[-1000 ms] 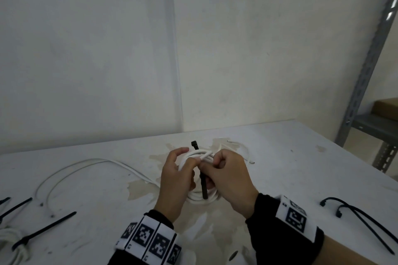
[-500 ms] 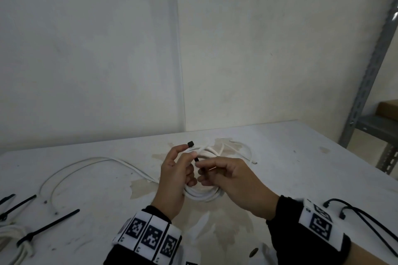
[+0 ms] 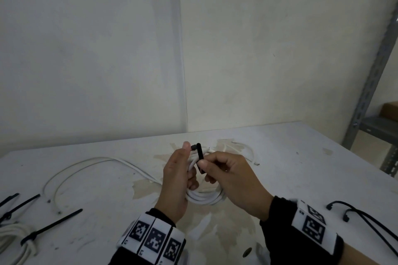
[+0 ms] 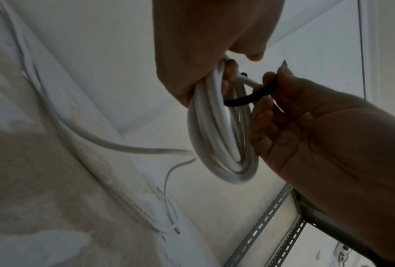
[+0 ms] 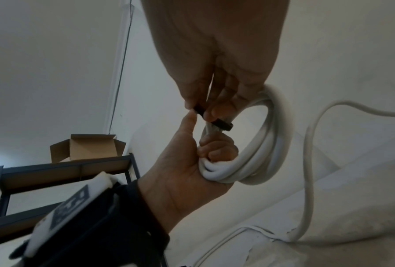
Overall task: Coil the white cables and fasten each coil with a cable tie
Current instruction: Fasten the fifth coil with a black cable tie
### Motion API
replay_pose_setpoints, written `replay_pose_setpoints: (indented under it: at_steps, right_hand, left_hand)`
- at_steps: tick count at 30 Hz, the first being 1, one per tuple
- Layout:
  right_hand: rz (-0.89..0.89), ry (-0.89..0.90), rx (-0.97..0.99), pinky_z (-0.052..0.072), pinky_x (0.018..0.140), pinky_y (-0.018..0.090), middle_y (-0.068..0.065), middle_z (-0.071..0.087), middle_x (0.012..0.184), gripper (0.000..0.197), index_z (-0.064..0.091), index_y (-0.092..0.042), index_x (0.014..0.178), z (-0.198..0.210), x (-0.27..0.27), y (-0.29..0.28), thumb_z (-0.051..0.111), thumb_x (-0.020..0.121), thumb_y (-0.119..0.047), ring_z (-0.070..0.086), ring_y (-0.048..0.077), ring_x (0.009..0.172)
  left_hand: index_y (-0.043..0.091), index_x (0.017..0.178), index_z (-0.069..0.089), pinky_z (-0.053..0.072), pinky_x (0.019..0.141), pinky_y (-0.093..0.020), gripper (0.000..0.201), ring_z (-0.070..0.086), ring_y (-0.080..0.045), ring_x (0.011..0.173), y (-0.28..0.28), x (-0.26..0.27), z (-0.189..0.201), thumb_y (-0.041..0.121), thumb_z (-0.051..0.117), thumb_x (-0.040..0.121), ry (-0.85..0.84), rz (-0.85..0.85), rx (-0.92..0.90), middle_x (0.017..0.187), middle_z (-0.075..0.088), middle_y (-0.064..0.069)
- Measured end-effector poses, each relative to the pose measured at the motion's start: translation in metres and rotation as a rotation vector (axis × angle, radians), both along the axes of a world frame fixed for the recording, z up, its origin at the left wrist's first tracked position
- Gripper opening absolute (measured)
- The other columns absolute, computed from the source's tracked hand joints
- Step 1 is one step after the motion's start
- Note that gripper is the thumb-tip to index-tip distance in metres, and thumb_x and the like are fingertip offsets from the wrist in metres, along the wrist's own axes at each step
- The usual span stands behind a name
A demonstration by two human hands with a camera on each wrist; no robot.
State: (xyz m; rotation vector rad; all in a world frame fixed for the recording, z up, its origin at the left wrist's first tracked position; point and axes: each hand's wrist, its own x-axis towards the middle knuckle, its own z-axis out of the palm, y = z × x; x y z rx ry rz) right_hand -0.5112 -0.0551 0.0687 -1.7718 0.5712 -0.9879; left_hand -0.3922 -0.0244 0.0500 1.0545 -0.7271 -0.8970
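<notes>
While the left hand (image 3: 178,178) grips the white cable coil (image 4: 217,130) to keep its loops bunched, the right hand (image 3: 232,180) pinches the black cable tie (image 3: 199,157), apparently to thread it closed.

1. The white table (image 3: 290,157) carries brown stains near its centre.
2. A loose white cable (image 3: 86,163) lies in a curve at left.
3. A tied white coil (image 3: 13,241) and spare black cable ties (image 3: 53,225) lie at the near left.
4. More black ties (image 3: 366,219) lie at the near right.
</notes>
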Motion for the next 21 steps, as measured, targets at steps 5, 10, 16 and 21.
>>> replay_pose_setpoints:
  at_steps: [5, 10, 16, 21]
  right_hand:
    - [-0.033, 0.112, -0.016, 0.043, 0.057, 0.014, -0.008, 0.058, 0.065, 0.026, 0.061, -0.017, 0.067, 0.0011, 0.0005, -0.0009, 0.054, 0.092, -0.018, 0.052, 0.000, 0.053]
    - [-0.132, 0.141, 0.023, 0.041, 0.050, 0.011, -0.007, 0.056, 0.054, 0.033, 0.058, -0.010, 0.057, 0.0046, 0.0015, -0.0024, 0.056, 0.089, -0.016, 0.049, 0.001, 0.044]
    - [-0.169, 0.175, 0.021, 0.039, 0.047, 0.011, -0.008, 0.052, 0.046, 0.029, 0.060, 0.002, 0.061, 0.0070, 0.0028, -0.0045, 0.056, 0.086, -0.010, 0.047, 0.000, 0.039]
    - [-0.165, 0.169, 0.041, 0.036, 0.044, 0.008, -0.011, 0.049, 0.040, 0.030, 0.057, -0.001, 0.055, 0.0083, 0.0031, -0.0036, 0.057, 0.085, -0.008, 0.044, 0.001, 0.038]
  left_hand:
    - [0.013, 0.078, 0.055, 0.028, 0.038, -0.019, 0.028, 0.027, -0.006, 0.038, -0.0008, -0.0008, -0.0021, 0.035, 0.048, 0.093, -0.049, 0.029, 0.020, 0.046, 0.030, 0.006]
    - [0.010, 0.082, 0.058, 0.028, 0.039, -0.019, 0.030, 0.028, -0.005, 0.039, -0.0018, -0.0051, -0.0025, 0.036, 0.047, 0.092, -0.061, 0.032, 0.012, 0.044, 0.031, 0.008]
    - [0.007, 0.086, 0.059, 0.028, 0.039, -0.018, 0.029, 0.028, -0.004, 0.039, -0.0029, -0.0065, -0.0027, 0.033, 0.049, 0.092, -0.056, 0.046, 0.013, 0.044, 0.031, 0.008]
    - [0.012, 0.077, 0.056, 0.029, 0.039, -0.018, 0.028, 0.029, -0.004, 0.039, -0.0027, -0.0063, -0.0034, 0.033, 0.049, 0.092, -0.057, 0.061, 0.015, 0.044, 0.032, 0.009]
